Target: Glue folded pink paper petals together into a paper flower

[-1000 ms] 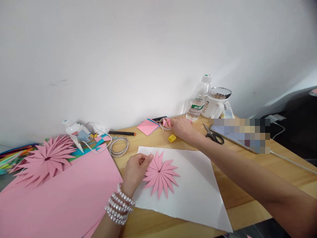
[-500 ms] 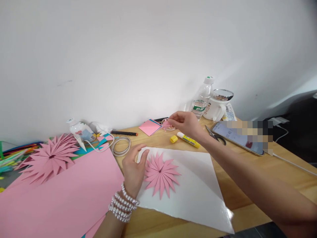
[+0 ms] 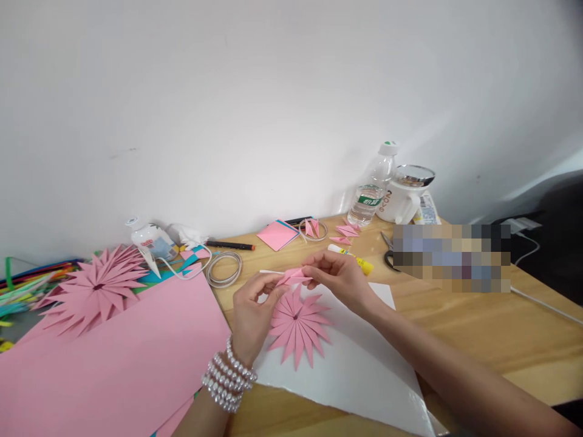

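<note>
Between my two hands is a small folded pink paper piece [image 3: 294, 277], held just above the far edge of a white sheet [image 3: 355, 358]. My left hand [image 3: 257, 303] pinches its left end, and my right hand [image 3: 337, 276] grips its right end. Below them, a pink folded-paper star [image 3: 298, 325] with many points lies flat on the white sheet. Several similar folded pink pieces [image 3: 348, 230] rest on the wooden table behind my right hand. A yellow glue stick [image 3: 364, 264] is partly hidden by that hand.
A larger layered pink paper flower [image 3: 98, 285] sits on pink sheets [image 3: 136, 352] at left. Toward the wall are a coiled cable [image 3: 224, 269], square papers [image 3: 277, 235], a marker [image 3: 230, 245], a water bottle [image 3: 371, 188] and a white mug [image 3: 398, 200]. Scissors [image 3: 388, 252] lie at right.
My right hand has come back from the far side of the table with a folded pink piece. My left hand has closed on the piece's other end.
</note>
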{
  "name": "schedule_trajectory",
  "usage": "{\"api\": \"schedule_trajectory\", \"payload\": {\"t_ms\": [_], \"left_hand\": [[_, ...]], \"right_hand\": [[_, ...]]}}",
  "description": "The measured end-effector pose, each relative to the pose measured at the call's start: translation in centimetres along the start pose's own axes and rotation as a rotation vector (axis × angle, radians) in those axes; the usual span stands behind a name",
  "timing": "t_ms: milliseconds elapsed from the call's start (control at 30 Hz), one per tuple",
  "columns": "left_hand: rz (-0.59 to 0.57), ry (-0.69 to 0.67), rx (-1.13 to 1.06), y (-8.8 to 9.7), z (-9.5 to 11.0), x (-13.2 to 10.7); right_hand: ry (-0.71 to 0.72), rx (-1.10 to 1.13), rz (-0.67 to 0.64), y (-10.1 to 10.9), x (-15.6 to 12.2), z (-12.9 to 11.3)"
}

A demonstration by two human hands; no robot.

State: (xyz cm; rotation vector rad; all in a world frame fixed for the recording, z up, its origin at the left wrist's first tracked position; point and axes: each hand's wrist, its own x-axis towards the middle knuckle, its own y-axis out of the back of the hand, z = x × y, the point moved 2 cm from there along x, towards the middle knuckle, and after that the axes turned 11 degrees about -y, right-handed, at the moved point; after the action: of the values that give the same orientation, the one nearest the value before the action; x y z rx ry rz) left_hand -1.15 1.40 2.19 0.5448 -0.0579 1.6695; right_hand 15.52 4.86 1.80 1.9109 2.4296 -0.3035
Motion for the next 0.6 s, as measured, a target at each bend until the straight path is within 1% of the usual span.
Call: {"api": "schedule_trajectory", "payload": {"t_ms": [67,167,233,300,367,433,500,600], "left_hand": [[0.022,0.073,-0.036,0.0,-0.1,0.1],[0.073,0.178,-0.153,0.0,-0.3,0.2],[0.081,0.186,-0.228,-0.1,-0.3,0.3],[0.075,0.163,-0.254,-0.1,-0.1,0.4],[0.043,0.149,-0.225,-0.1,0.0,0.5],[-0.008,0.15,-0.187,-0.1,0.1,0.5],[-0.067,0.168,-0.177,-0.2,0.1,0.4],[-0.125,0.193,-0.24,-0.3,-0.1,0.3]], "right_hand": [[-0.019,0.066,0.032,0.2,0.1,0.3],[-0.067,0.174,0.074,0.7,0.4,0.8],[-0.083,0.254,0.116,1.1,0.6,1.2],[-0.087,0.349,0.17,1.5,0.8,1.6],[-0.082,0.44,0.211,1.8,1.0,1.8],[-0.08,0.489,0.217,1.7,1.1,2.0],[-0.074,0.494,0.194,1.5,1.0,2.0],[-0.049,0.441,0.123,0.6,0.5,2.0]]}}
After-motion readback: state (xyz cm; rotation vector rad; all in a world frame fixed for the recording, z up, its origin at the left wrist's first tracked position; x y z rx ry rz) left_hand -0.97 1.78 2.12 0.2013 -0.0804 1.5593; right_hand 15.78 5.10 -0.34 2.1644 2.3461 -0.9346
